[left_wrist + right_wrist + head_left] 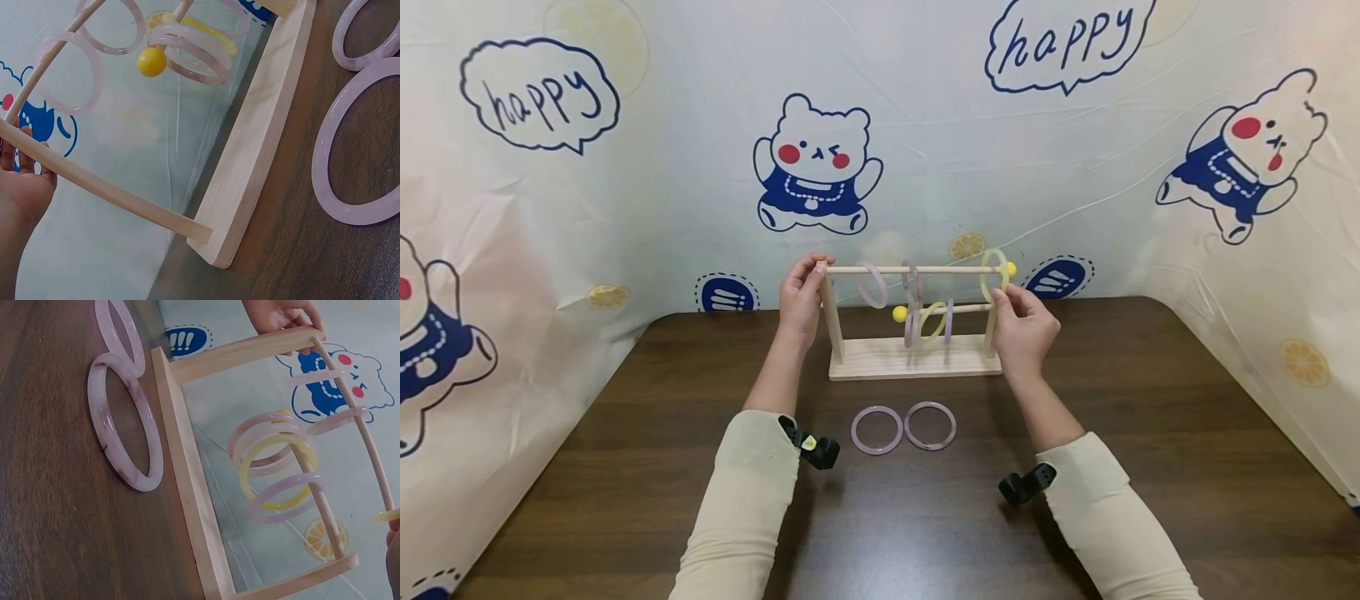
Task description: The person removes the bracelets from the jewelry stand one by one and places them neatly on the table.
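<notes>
A wooden bangle stand with two horizontal rods sits on the table. At the top of its left post my left hand grips the wood, with the thumb in front. My right hand pinches the lower edge of a yellow bangle, which is round the upper rod near its yellow ball end. Farther left on that rod hang a pale pink bangle and a pinkish one. Several bangles hang on the lower rod, among them a yellow one and a lilac one.
Two bangles lie flat on the brown table in front of the stand: a lilac one and a streaked one. A printed cloth hangs behind the table. A yellow ball caps the lower rod's left end.
</notes>
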`<state>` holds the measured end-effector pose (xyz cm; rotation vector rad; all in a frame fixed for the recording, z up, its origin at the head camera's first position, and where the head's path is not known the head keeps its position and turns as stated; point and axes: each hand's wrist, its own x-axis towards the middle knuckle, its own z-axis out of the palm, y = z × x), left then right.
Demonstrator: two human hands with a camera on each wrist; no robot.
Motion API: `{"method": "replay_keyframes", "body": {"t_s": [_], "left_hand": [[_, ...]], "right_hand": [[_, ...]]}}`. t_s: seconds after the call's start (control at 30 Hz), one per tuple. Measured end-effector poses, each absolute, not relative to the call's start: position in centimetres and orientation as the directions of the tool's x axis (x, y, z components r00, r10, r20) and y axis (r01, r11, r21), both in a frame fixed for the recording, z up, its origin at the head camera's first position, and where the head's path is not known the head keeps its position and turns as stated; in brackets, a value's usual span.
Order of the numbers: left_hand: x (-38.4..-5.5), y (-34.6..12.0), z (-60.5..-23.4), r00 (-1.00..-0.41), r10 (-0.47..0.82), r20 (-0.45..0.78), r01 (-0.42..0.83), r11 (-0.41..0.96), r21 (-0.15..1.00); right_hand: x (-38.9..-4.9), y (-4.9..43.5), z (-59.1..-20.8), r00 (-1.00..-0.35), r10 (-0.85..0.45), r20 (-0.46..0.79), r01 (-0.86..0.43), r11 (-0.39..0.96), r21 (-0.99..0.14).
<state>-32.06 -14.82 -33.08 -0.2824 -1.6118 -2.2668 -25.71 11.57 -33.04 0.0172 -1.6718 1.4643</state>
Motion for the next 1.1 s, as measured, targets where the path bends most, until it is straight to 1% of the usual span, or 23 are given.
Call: {"method": "replay_keyframes", "body": {"t_s": [0.23,0.57,0.93,1.1], "left_hand": [[-32.1,-14.7,-33.1,-0.923,-0.162,0.35,0.384,-0.3,0.873],[-32.1,-14.7,-33.1,-0.919,-0.163,0.359,0.394,-0.314,0.864],[-32.1,-14.8,-33.1,-0.918,-0.169,0.36,0.396,-0.331,0.856],[-32.0,-14.7,-33.1,-0.917,-0.168,0.361,0.398,-0.331,0.856]], "right_hand": [[-25.7,11.6,-33.0,-0.608,0.524,0.596,-0.53,0.291,-0.797],[-28.4,12.8,-35.4,-0.609,0.543,0.578,-0.531,0.262,-0.806],[-28.7,13.1,-35.7,-0.605,0.543,0.582,-0.535,0.263,-0.803],[-27.8,12.8,-34.6,-0.606,0.546,0.578,-0.534,0.26,-0.805]]}}
